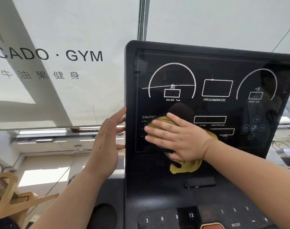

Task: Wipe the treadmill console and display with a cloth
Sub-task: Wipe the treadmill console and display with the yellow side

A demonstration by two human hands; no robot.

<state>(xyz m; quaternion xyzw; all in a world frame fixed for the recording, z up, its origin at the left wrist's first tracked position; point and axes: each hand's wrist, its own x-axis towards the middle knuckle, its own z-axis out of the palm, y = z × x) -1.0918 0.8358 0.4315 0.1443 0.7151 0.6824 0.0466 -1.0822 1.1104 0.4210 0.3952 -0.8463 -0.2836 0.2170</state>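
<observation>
The black treadmill display (213, 90) stands upright at the centre right, with white dials marked INCLINE and PROGAM/MODE. My right hand (175, 138) presses a yellow cloth (187, 167) flat against the lower left of the display, fingers spread and straight; the cloth shows above my fingers and below my palm. At the display's left edge is my left hand (106, 141), fingers straight, their tips at or behind the rim. Below the display lies the console (165, 197) with numbered keys and a MODE label.
A frosted window with "GYM" lettering (84, 56) fills the left background. A wooden chair (10, 197) stands at the lower left. A round cup holder (103, 215) sits left of the console keys. A red button (212, 226) shows at the bottom edge.
</observation>
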